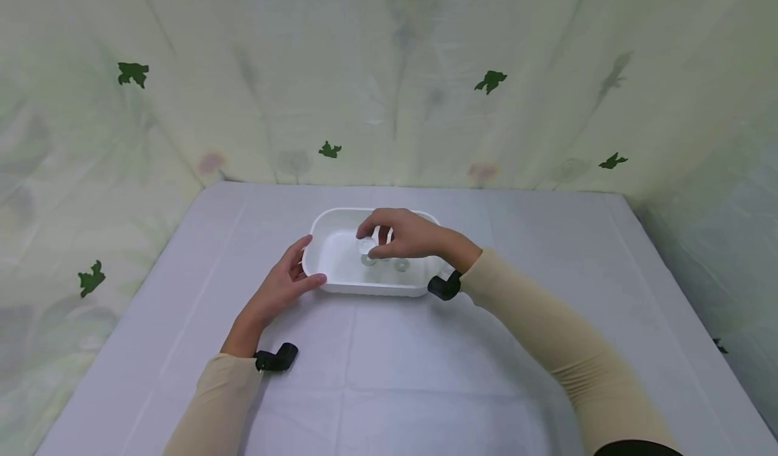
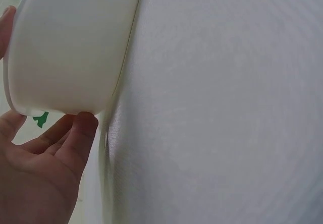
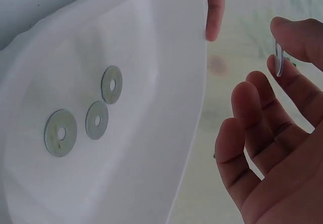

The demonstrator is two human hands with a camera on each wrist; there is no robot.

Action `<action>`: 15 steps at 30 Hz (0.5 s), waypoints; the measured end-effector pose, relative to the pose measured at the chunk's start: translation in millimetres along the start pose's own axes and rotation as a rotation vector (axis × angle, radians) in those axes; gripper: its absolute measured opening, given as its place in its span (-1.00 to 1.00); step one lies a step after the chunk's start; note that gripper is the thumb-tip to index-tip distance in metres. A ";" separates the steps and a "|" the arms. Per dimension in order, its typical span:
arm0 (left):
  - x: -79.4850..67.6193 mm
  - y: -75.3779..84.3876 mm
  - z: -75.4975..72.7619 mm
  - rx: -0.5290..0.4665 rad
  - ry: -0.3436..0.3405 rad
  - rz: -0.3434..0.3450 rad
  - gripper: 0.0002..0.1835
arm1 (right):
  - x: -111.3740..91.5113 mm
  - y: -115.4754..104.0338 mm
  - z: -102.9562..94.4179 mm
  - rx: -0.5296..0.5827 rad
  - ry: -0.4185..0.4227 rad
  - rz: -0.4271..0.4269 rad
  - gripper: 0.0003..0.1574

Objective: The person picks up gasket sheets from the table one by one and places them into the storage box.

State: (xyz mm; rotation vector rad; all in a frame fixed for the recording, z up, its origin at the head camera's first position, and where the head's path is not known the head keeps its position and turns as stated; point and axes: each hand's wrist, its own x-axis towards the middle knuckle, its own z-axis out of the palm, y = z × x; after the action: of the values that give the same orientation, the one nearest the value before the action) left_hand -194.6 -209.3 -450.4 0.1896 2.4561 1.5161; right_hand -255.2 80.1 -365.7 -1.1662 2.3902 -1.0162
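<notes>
A white tray [image 1: 365, 280] with rounded corners rests on the table. My left hand [image 1: 286, 282] grips its left end, thumb at the near corner and fingers spread along the end wall. Over the tray, my right hand [image 1: 408, 235] pinches a flat metal washer [image 3: 278, 60] between thumb and index finger, its edge toward the camera in the right wrist view. The other right fingers are loosely bent and hold nothing. Three more washers lie flat on the tray floor: a large one [image 3: 60, 133], a smaller one [image 3: 97, 120] and another [image 3: 112, 85] close beside it.
A white cloth [image 1: 401, 361] covers the table. Pale curtains with green leaf shapes [image 1: 491, 82] hang behind and at both sides. Each wrist carries a black camera mount, the left one [image 1: 277, 357] over the cloth, the right one [image 1: 445, 286] beside the tray's near right corner.
</notes>
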 end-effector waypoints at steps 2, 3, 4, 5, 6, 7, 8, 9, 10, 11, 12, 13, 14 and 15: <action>0.2 0.4 0.6 -0.008 0.000 0.000 0.00 | -0.8 1.1 0.4 -0.005 0.002 0.003 -0.56; 0.1 0.7 0.9 -0.007 0.000 0.001 0.01 | -1.5 1.9 0.3 -0.009 0.002 0.008 -0.56; 0.0 0.9 1.1 -0.009 0.000 -0.001 0.01 | -2.4 3.1 0.2 -0.012 0.001 0.014 -0.57; -0.1 1.0 1.4 -0.011 0.001 -0.001 0.02 | -3.4 4.3 0.0 -0.013 0.000 0.021 -0.57; -0.1 1.0 1.5 -0.012 0.002 -0.001 0.02 | -4.5 5.9 -0.2 -0.015 -0.003 0.029 -0.58; -0.1 0.9 1.5 -0.012 0.002 -0.002 0.03 | -5.7 7.4 -0.3 -0.014 -0.005 0.034 -0.58; -0.3 0.7 1.5 -0.009 0.003 -0.003 0.03 | -6.8 8.6 -0.6 -0.014 -0.006 0.038 -0.58; -0.4 0.8 1.4 -0.009 0.004 -0.003 0.03 | -8.0 9.4 -1.0 -0.016 -0.008 0.041 -0.58; -0.6 0.6 1.1 -0.012 0.004 -0.004 0.03 | -9.2 10.5 -1.5 -0.017 -0.009 0.041 -0.59; -0.8 0.4 0.8 -0.010 0.003 -0.004 0.03 | -10.3 11.3 -1.8 -0.015 -0.009 0.043 -0.59; -1.0 0.4 0.4 -0.010 0.002 -0.003 0.03 | -11.1 12.4 -1.9 -0.017 -0.010 0.046 -0.59; -1.1 0.3 0.0 -0.009 0.001 -0.001 0.03 | -11.8 13.0 -2.0 -0.019 -0.010 0.049 -0.59; -1.3 0.4 -0.3 -0.012 0.000 0.002 0.03 | -12.4 13.7 -2.0 -0.023 -0.011 0.053 -0.59; -1.3 0.4 -0.5 -0.015 -0.001 0.004 0.03 | -12.9 14.5 -1.7 -0.027 -0.011 0.055 -0.59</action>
State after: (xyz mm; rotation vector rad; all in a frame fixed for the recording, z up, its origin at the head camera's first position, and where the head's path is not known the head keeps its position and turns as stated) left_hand -193.5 -209.8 -449.7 0.1934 2.4443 1.5352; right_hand -256.3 97.0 -375.3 -1.1066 2.4205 -0.9601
